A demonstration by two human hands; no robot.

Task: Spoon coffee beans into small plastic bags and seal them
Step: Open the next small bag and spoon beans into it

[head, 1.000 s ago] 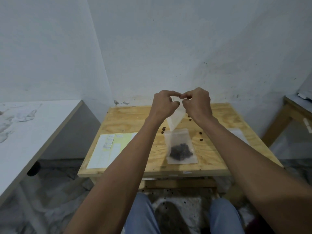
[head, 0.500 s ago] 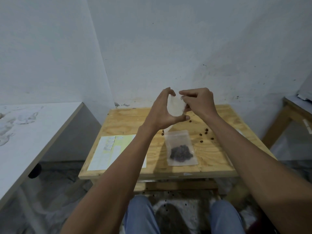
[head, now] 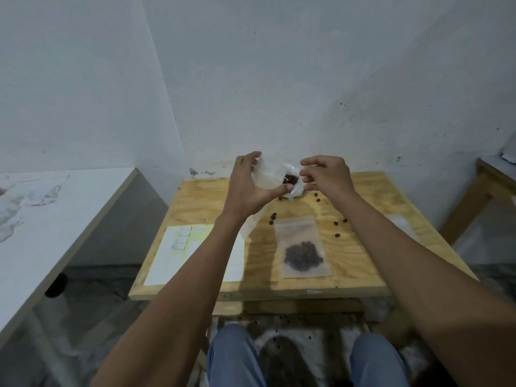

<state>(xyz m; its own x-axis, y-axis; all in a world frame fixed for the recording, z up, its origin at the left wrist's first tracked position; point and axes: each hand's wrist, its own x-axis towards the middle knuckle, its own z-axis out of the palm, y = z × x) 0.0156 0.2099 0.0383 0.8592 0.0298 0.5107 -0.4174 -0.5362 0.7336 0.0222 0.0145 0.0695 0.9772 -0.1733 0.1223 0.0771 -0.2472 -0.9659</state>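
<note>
While the left hand (head: 248,188) grips a small bag (head: 272,177) at centre frame, the right hand (head: 325,175) pinches its edge above the bench (head: 363,261).

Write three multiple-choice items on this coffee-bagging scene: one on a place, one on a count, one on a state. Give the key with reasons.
1. Where does the filled bag lie?
A. on the wooden table
B. on the floor
C. on the white counter

2. How many bags with beans in them show?
A. one
B. two
C. four

3. How is the held bag?
A. flat on the table
B. lifted above the table, beans inside
C. empty

Key: 1 A, it lies flat near the table's front edge. 2 B, one on the table, one at the hands. 3 B, the left hand grips it and the right hand works its end.
</note>
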